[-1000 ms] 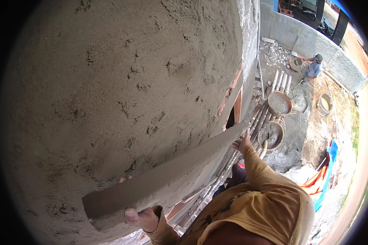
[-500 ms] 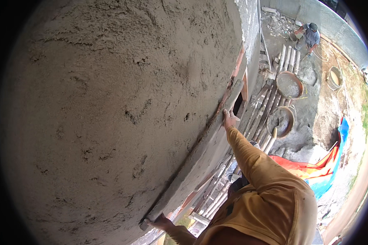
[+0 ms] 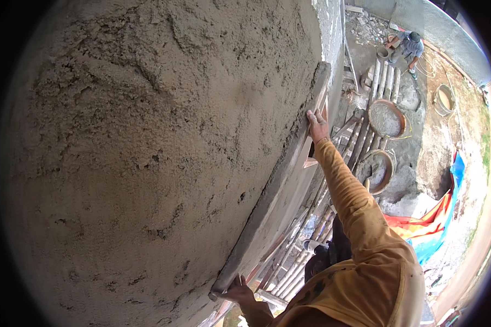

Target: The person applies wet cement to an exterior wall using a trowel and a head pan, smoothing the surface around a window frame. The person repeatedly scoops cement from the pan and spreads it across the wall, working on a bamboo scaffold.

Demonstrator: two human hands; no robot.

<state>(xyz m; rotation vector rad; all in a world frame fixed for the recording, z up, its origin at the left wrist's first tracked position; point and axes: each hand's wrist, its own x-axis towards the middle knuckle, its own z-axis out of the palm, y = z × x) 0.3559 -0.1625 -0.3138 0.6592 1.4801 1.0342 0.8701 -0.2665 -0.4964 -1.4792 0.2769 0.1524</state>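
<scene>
A long mortar-coated straightedge [image 3: 278, 182] lies slantwise against a wall of wet grey plaster [image 3: 147, 163]. At its lower end my left hand [image 3: 240, 291] grips it, fingers bent round the edge. My right hand [image 3: 318, 128] holds the same straightedge nearer its far end, with the arm stretched out. Rough mortar has gathered along the side of the straightedge that meets the plaster. The plaster is coarse and ridged toward the top and smoother lower down, with scattered pits. Part of each hand's grip is hidden behind the straightedge.
Below me is a scaffold of poles [image 3: 360, 144]. Two round tubs of mortar, one [image 3: 402, 121] beyond the other [image 3: 388, 177], stand to the right. A co-worker [image 3: 409, 46] bends by a bucket [image 3: 382, 53] at the far right. A blue and orange tarp [image 3: 439, 226] lies on the ground.
The straightedge and both my hands have moved up and to the right across the plaster. My right arm reaches farther. The co-worker and the bucket have shifted slightly left in view.
</scene>
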